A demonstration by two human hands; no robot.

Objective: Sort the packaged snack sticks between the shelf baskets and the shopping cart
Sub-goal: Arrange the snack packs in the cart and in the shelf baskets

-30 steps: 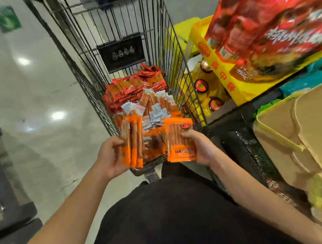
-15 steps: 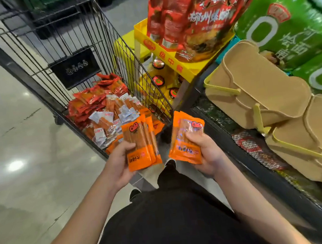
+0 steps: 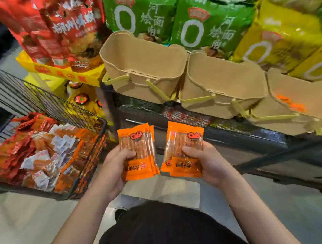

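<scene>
Head view: the left hand (image 3: 111, 166) holds a small stack of orange snack-stick packs (image 3: 137, 151), thumb across the front and fingers curled behind. The right hand (image 3: 205, 161) holds a second orange stack (image 3: 182, 149) the same way. The two stacks stand upright, just beside each other, in front of the dark shelf edge (image 3: 235, 130). Three tan baskets (image 3: 142, 64) sit on the shelf above; the rightmost basket (image 3: 307, 96) shows orange inside. The shopping cart (image 3: 56, 104) at left holds more packs.

The green bags (image 3: 201, 19), well beyond the fingers (image 3: 128, 154), read "0" and "河南烩面"; the other print is blurred.
</scene>
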